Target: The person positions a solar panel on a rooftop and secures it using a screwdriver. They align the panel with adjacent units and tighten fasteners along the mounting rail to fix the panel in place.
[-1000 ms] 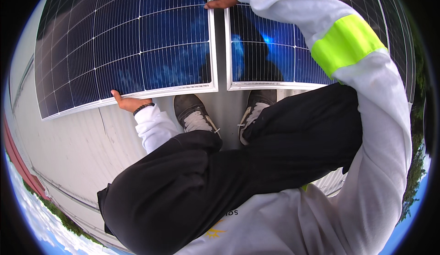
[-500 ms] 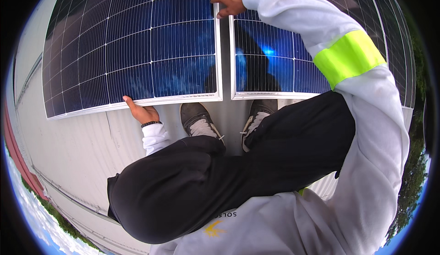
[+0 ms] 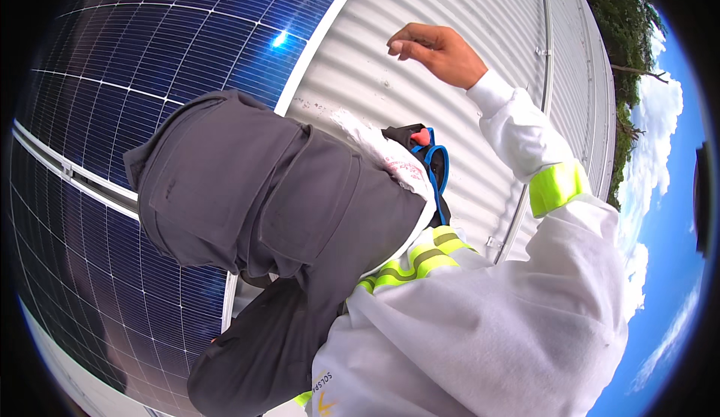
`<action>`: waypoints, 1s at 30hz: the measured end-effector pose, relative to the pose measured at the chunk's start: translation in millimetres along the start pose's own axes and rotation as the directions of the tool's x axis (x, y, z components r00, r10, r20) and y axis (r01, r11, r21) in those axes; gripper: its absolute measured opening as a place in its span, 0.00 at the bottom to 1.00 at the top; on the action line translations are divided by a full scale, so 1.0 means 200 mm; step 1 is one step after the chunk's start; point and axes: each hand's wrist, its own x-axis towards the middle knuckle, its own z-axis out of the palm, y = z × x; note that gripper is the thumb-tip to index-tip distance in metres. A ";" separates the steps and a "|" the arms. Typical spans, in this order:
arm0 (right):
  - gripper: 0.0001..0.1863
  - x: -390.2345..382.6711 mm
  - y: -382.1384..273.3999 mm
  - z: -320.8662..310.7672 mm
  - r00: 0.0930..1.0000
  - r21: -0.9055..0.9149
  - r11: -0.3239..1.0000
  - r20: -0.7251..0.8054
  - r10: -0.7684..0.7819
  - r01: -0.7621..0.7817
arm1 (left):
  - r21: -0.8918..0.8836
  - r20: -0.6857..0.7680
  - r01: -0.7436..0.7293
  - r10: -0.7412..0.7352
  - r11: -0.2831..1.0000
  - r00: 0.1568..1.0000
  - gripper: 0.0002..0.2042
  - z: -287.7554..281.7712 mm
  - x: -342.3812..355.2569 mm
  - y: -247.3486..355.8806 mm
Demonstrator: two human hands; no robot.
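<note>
My right hand hangs in the air over the corrugated roof, its fingers loosely bent and the thumb apart, with nothing in it. A dark blue solar panel lies to the left of it, and a second solar panel lies below that one. My left hand is almost wholly hidden behind my bent leg. Only a tiny skin-toned sliver shows at the second panel's edge, so its grip cannot be made out. Nearest to my right hand are a black bag with blue trim and a crumpled white plastic sack at my hip.
A narrow gap with a metal rail runs between the two panels. Another long metal rail crosses the roof on the right. Trees and sky stand beyond the roof edge. My bent legs in grey trousers cover the middle.
My view and body have turned to the right. My right hand has left the panel edge and moved out over the bare roof. My left hand has gone behind my leg.
</note>
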 end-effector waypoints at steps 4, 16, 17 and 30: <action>0.14 -0.45 0.41 0.18 0.934 -0.074 0.933 0.040 0.355 -0.351 | 0.065 0.019 -0.005 0.004 0.998 1.000 0.40 0.09 -0.01 0.01; 0.27 -0.33 0.61 0.24 0.805 -0.494 0.869 0.528 0.269 0.034 | -0.111 -0.163 -0.219 0.200 0.969 0.966 0.44 -0.07 -0.23 -0.07; 0.26 -0.33 0.60 0.23 0.795 -0.541 0.839 0.536 0.285 0.063 | -0.164 -0.172 -0.187 0.159 0.968 0.972 0.44 -0.08 -0.22 -0.07; 0.15 -0.37 0.33 -0.09 0.518 -0.726 0.687 0.596 0.613 0.023 | -0.235 -0.377 -0.111 0.014 0.966 0.926 0.45 0.04 -0.28 -0.05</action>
